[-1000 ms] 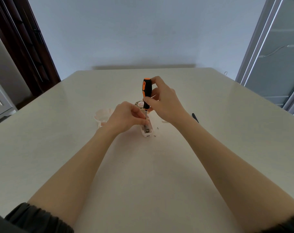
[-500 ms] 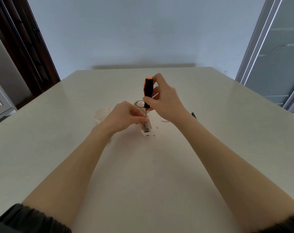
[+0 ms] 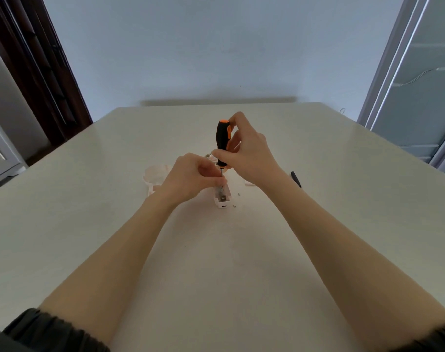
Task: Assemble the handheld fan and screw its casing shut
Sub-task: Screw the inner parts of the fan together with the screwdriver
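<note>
Right hand grips upright screwdriver, tip down in white fan casing. Left hand pinches casing's top at mid-tabletop. Loose screws just beside.

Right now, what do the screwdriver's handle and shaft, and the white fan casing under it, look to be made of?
Black-and-orange screwdriver handle: matte, likely rubbery plastic grip, no glare. Thin shaft: grey, probably metal, too small to be certain. White fan casing: smooth moulded plastic by its pale, even surface and crisp edges.

A pale table meets a blue-grey wall, between a dark wooden door frame and a glass door.
</note>
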Available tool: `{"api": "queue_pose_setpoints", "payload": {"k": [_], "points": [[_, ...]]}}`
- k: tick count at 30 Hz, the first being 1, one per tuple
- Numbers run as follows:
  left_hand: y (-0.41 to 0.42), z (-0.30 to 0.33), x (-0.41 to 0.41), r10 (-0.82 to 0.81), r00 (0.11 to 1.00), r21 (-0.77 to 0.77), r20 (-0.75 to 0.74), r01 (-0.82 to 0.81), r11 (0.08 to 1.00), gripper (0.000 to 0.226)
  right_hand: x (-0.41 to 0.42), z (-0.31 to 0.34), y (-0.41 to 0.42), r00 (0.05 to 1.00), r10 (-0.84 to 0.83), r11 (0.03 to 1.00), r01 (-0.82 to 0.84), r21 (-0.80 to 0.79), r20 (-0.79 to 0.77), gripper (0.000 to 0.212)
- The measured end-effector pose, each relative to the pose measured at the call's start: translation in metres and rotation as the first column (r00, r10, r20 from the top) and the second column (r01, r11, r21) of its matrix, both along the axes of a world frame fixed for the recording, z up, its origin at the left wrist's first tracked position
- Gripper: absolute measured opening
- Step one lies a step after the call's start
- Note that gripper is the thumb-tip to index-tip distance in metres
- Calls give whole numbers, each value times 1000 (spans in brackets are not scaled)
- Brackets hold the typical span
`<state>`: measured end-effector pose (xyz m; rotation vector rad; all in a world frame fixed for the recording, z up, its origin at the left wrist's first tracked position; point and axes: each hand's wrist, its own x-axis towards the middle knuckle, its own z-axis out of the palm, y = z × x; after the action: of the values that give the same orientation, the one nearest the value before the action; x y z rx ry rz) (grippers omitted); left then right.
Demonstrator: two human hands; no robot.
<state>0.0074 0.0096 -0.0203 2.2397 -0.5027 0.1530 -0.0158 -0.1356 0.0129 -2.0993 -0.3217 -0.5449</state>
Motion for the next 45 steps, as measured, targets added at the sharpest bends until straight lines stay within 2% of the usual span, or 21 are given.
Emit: {"api": "queue_pose_setpoints", "payload": {"k": [7, 11, 15, 20, 25, 29, 36, 40, 45], "points": [[-1, 0, -2, -8, 1000, -3, 2, 8, 1000, 8, -4, 3, 1, 998, 44, 998, -43, 43, -35, 29], [0, 0, -2, -24, 1000, -10, 0, 24, 1000, 7, -3, 8, 2, 986, 120, 984, -102, 148, -115, 28], [0, 0, -3, -26, 1000, -11, 2, 26, 1000, 3, -4, 5, 2, 981, 146, 983, -130, 126, -126, 27], [1, 0, -2, -36, 999, -1, 3, 36, 999, 3, -4, 5, 0, 994, 93, 994, -90, 55, -61, 13], [1, 2, -3, -33, 999, -5, -3, 33, 999, 5, -2, 2, 2, 1000, 12, 1000, -12, 24, -16, 24], [-2, 3, -5, -7, 1000, -84, 7, 8, 996, 12, 0, 0, 3, 1000, -25, 997, 25, 70, 2, 34], [-2, 0, -3, 12, 1000, -106, -13, -13, 994, 7, 1, -5, 10, 999, -46, 992, 45, 120, 1, 31], [-3, 1, -2, 15, 1000, -94, -11, -15, 995, 12, -1, 0, 8, 997, 25, 990, -14, 139, -75, 22], [-1, 0, -1, 11, 1000, -95, -18, -13, 995, 13, -6, 9, 5, 990, 124, 977, -109, 185, -72, 31]]}}
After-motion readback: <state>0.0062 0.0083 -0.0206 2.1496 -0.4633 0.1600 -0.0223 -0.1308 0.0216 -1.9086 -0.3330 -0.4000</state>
